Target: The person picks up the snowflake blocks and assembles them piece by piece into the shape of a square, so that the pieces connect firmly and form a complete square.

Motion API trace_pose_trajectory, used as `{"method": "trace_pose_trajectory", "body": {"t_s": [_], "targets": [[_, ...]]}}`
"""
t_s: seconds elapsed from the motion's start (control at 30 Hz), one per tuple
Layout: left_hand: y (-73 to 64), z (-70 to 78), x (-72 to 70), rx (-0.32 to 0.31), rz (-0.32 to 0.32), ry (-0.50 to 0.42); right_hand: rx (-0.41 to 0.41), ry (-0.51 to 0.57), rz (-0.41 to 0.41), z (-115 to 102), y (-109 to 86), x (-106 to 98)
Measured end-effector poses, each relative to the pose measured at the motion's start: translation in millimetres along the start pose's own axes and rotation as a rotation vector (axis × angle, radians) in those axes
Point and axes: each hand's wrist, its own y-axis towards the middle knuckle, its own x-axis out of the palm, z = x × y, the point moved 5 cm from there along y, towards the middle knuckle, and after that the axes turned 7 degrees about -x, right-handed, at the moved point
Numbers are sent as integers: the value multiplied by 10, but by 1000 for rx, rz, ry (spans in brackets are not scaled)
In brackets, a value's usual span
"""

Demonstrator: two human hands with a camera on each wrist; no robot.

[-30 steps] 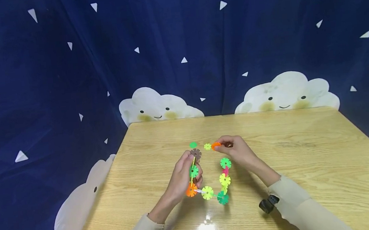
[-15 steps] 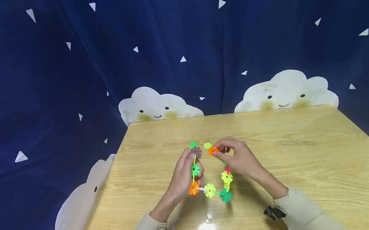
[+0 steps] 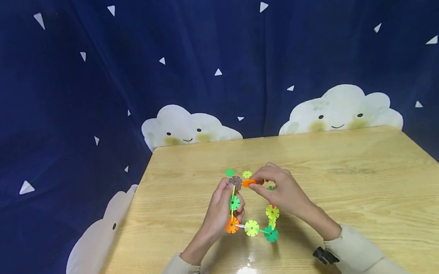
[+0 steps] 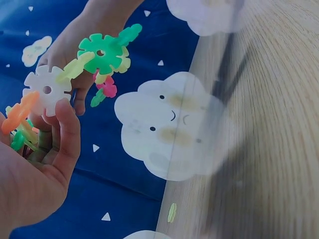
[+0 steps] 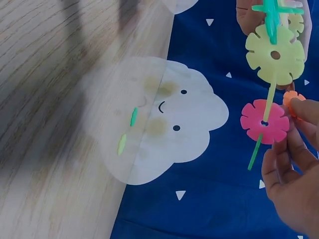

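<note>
My left hand [image 3: 219,205] grips a chain of notched plastic snowflake discs, with the thumb by a brown disc [image 3: 236,182] at its upper end. From there the chain bends round in a U through an orange corner disc [image 3: 232,225], a yellow-green disc [image 3: 251,228] and a dark green disc [image 3: 270,234]. A pink disc [image 5: 264,122] shows on its far arm in the right wrist view. Between thumb and fingers, my right hand [image 3: 283,187] pinches a separate orange disc [image 3: 249,182], its edge right at the brown disc's rim.
Two loose discs, one green [image 3: 229,172] and one yellow [image 3: 247,174], lie on the wooden table [image 3: 346,177] just beyond the hands. A dark blue curtain [image 3: 210,45] with white clouds stands behind the table and along its left side.
My right hand has moved left and slightly down, bringing its orange disc from near the loose yellow disc to the brown disc. The left hand has barely shifted, still gripping the chain.
</note>
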Motion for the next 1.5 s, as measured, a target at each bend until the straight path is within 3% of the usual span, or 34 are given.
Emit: {"method": "trace_pose_trajectory", "body": {"t_s": [0.7,1.0,1.23,1.5], "targets": [[9,-3,40,-2,16,1,-172,-153,20,-111,57,35],[21,-7,58,24,36,37,-298,-219,33,-155,85,59],[23,-36,75,20,68,44,-330,-258,53,-173,71,99],[42,-25,82,13,46,64,-365,-245,61,-153,71,90]]}}
